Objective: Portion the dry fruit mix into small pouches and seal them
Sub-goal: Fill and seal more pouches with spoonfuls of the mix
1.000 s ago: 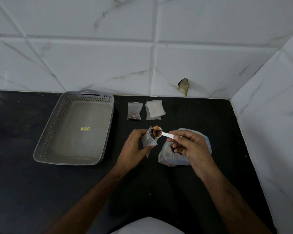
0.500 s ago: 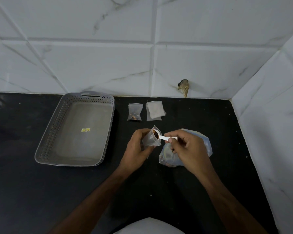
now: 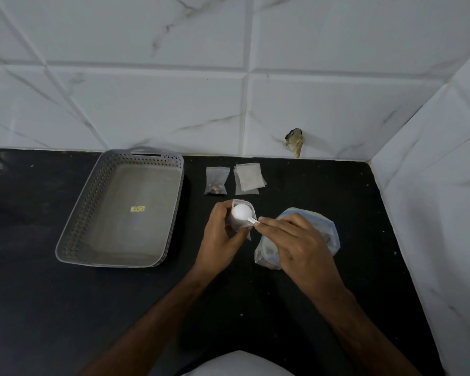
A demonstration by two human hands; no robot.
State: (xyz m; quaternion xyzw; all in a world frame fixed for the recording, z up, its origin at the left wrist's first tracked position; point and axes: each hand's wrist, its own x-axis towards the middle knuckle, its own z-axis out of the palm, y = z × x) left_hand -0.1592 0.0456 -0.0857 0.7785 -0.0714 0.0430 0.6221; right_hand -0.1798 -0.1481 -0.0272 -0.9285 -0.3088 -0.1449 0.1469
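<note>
White scoop (image 3: 242, 212) upturned in clear pouch (image 3: 239, 222) — mouth held open

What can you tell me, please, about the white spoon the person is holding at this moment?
The white spoon looks like plastic, with a round bowl and a short flat handle. It is turned over, so the bowl's pale domed back faces the camera, and it sits at the mouth of the small clear pouch gripped by the left hand. The right hand pinches the handle's end. Whether any mix remains in it cannot be seen.
</note>
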